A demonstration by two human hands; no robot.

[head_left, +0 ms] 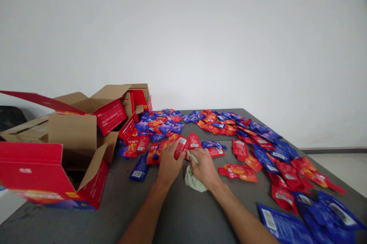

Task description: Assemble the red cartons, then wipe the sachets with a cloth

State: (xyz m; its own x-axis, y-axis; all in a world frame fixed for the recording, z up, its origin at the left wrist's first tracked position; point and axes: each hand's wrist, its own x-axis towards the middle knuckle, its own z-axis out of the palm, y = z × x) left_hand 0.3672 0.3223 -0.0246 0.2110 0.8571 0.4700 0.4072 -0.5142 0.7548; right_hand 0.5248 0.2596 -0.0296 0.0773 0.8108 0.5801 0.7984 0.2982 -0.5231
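Between the fingers of my left hand (pixel 170 164) is a red pouch (pixel 181 145) with a white barcode label, tilted up off the table. My right hand (pixel 204 165) is closed on a pale green cloth (pixel 195 180), which hangs in a crumpled bunch onto the table below it. The two hands are close together near the table's middle. Just beyond them lie a red pouch (pixel 194 140) and a blue pouch (pixel 212 144). A blue pouch (pixel 140 168) rests flat to the left of my left hand, and an orange-red pouch (pixel 239 172) to the right of my right hand.
Open red cardboard boxes (pixel 31 171) with brown flaps stand along the left side. A pile of blue and orange pouches (pixel 160 125) lies at the back. More pouches (pixel 263 137) spread down the right edge, with large blue pouches (pixel 289 225) at the front right. A white wall (pixel 195 37) rises behind the dark table (pixel 195 221).
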